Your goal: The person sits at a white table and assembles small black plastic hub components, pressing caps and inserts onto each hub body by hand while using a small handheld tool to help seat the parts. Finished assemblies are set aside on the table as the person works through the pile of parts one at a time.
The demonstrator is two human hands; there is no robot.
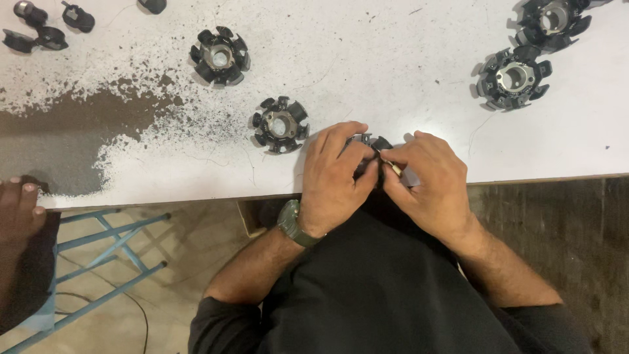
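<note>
Held part: a small black toothed part (371, 141) sat between both hands at the near edge of the surface, mostly hidden by fingers.
Left hand: the left hand (336, 178) was closed around the part from the left, a wristwatch (291, 223) on its wrist.
Right hand: the right hand (429, 183) pinched a thin metal-tipped piece (391, 165) against the part; the two hands touched each other.
Nearest neighbour: a black ring-shaped part with a metal hub (280, 124) lay just left of the left hand.
Further parts: another (220, 56) lay further up-left; two more (514, 78) (552, 21) were stacked close at upper right.
Surface: the white surface (393, 59) was worn to dark patches at left.
Far corner: small black clips (46, 25) lay at top left.
Other person: a hand (18, 208) rested at the left edge.
Below: a blue frame (105, 244) stood under the surface.
</note>
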